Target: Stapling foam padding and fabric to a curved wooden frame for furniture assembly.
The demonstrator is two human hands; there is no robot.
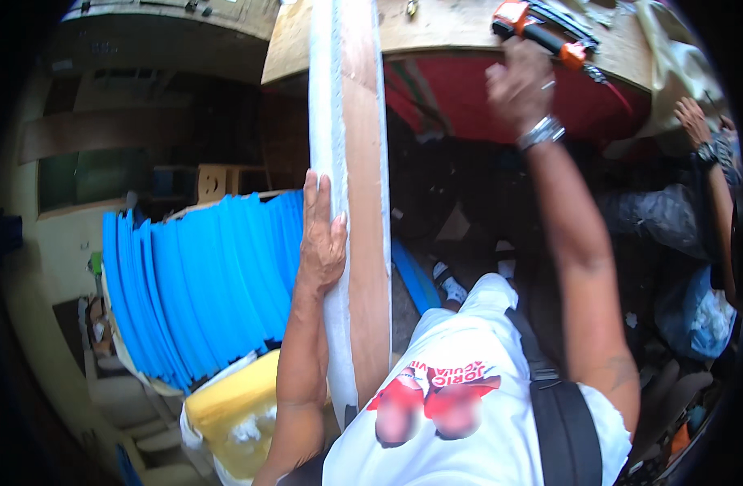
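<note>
A long wooden board (367, 202) with white padding (333, 243) along its left side runs from my body up onto the table. My left hand (323, 239) rests against the padded side, fingers stretched out along it and the thumb near its edge. On the plywood tabletop at the upper right lies an orange and black air staple gun (546, 36), with a red hose at its end. My right hand (524, 89) is raised at the table's front edge, its fingertips close to the staple gun. Motion smears these fingers; whether they touch it I cannot tell.
The plywood table (452, 28) spans the top, with red cloth (485, 93) below it. Blue foam sheets (205, 279) stand bundled at left, above a yellow foam block (234, 397). Another person's hand (693, 121) is at far right, near beige fabric (671, 57).
</note>
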